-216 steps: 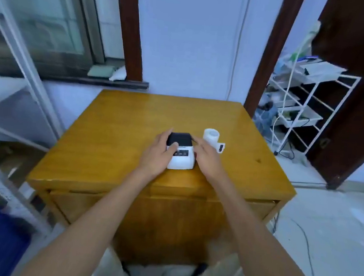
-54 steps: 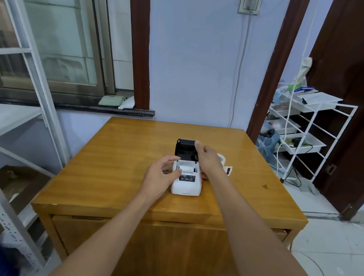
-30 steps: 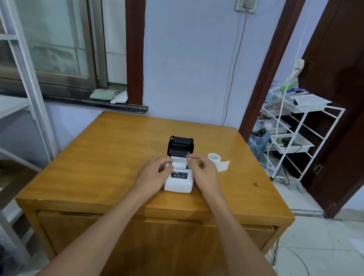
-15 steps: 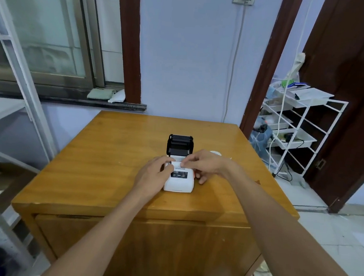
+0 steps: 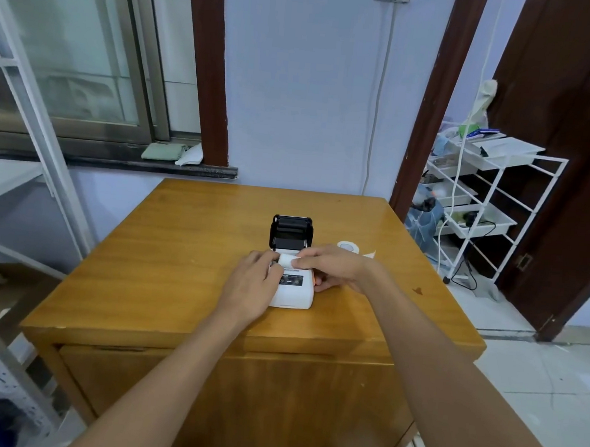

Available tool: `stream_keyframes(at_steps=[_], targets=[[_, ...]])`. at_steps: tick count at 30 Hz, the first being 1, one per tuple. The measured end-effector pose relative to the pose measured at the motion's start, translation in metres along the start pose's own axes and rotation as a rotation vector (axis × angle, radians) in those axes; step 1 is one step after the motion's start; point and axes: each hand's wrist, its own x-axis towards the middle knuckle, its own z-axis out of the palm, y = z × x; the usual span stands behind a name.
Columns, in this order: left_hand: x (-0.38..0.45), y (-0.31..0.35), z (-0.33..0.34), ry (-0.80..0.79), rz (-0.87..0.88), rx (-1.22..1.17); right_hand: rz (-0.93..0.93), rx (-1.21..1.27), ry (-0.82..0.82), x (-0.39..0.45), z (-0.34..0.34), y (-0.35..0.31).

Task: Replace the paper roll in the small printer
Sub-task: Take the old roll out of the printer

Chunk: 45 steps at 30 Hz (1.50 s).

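table: square varnished wooden table (image 5: 184,249) is carrying everything; printer is sitting near the front edge, centre.
printer: small white box-shaped printer (image 5: 294,293) is standing with its black hinged lid (image 5: 291,231) swung open toward the far side.
left hand: left hand (image 5: 251,283) is bracing the printer's left side, fingers curled against the body at the bay edge; looks like a hold on the casing.
right hand: right hand (image 5: 332,266) is reaching across from the right, fingertips pinching the roll in the open bay.
roll in bay: white paper roll (image 5: 288,260) is sitting at the bay mouth, between both hands; cannot tell if seated or lifting.
second roll: other white paper roll with a loose tail (image 5: 348,246) is lying on the table just right of the lid.
risk: roll is possibly going in with the tail feeding the wrong way, or the lid closing on a skewed tail, causing a jam.
risk 2: both rolls look alike, so they are easy to mix up.
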Motion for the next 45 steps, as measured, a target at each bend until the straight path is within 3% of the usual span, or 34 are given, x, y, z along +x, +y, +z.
stream_keyframes(at_steps=[12, 22, 29, 41, 45], targets=[[0.002, -0.001, 0.0, 0.007, -0.019, 0.044, -0.127, 0.18, 0.054, -0.007, 0.005, 0.019], [0.005, -0.002, 0.001, 0.018, -0.02, 0.069, -0.233, 0.353, 0.323, -0.004, 0.024, 0.034], [0.002, -0.002, -0.002, 0.039, -0.023, 0.012, -0.223, 0.362, 0.314, -0.008, 0.023, 0.033], [0.001, 0.001, -0.004, 0.052, -0.014, -0.023, -0.286, 0.45, 0.502, -0.006, 0.032, 0.039], [-0.001, -0.001, -0.005, 0.046, -0.016, -0.048, -0.265, 0.394, 0.668, -0.01, 0.034, 0.046]])
